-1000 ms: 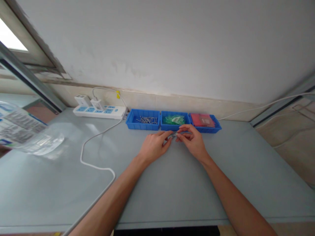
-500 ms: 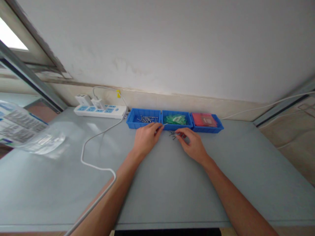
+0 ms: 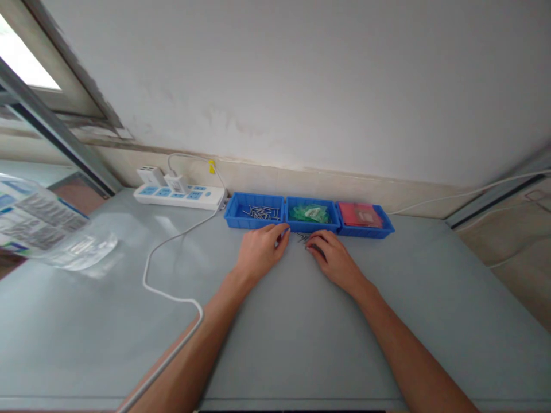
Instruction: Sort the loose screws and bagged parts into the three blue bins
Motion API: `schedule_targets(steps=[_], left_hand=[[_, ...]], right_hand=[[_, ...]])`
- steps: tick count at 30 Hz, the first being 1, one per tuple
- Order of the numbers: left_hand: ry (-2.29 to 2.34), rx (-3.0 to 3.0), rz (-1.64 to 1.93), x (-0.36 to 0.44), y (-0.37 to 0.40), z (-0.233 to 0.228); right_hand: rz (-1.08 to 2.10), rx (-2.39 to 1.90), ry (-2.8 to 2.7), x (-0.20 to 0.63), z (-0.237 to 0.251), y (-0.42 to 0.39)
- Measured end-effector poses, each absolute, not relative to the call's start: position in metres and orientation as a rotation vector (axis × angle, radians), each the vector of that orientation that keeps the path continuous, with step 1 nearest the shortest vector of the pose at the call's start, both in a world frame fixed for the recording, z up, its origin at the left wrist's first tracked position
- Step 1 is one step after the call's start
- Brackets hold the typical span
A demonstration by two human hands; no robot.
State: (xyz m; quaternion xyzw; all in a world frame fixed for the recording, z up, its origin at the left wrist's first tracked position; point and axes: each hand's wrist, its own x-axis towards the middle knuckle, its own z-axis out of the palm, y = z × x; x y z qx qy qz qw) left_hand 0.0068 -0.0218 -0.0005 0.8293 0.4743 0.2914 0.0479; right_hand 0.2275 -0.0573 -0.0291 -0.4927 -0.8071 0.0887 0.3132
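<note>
Below the front wall of the blue bins, my left hand [image 3: 262, 250] is closed with thumb and index finger together. Whatever it pinches is too small to make out. My right hand [image 3: 334, 259] is curled down on the table just right of it, its fingertips at a small heap of thin metal screws [image 3: 301, 236]. A dark screw tip shows by the right thumb, and the fingers hide the rest. Behind my left hand, a blue bin [image 3: 232, 222] holds more loose screws. The middle bin [image 3: 312, 226] contains green plastic packets [image 3: 312, 213].
A third blue bin [image 3: 365, 232] on the right holds red packets [image 3: 360, 214]. At the back left is a white power strip [image 3: 206, 201] with plugs; a white cable [image 3: 172, 295] crosses my left forearm. A clear plastic bottle [image 3: 81, 249] lies at the left.
My left hand has moved slightly down and right, and the thin screw that stuck out of its fingers no longer shows. My right fingers now cover more of the screw heap. The view has shifted a little.
</note>
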Motion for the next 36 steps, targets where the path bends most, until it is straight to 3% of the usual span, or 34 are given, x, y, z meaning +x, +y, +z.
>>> schedule_targets(steps=[10, 21, 36], left_hand=[[1.335, 2.618, 0.769, 0.013, -0.028, 0.001], [1.267, 2.601, 0.755, 0.017, -0.033, 0.002], [1.078, 2.696, 0.708, 0.023, -0.04, -0.002]], right_hand=[[0.177, -1.256, -1.896, 0.223, -0.015, -0.061], [0.92, -1.186, -1.201, 0.224, -0.012, -0.053], [1.055, -1.116, -1.348, 0.213, -0.006, -0.063]])
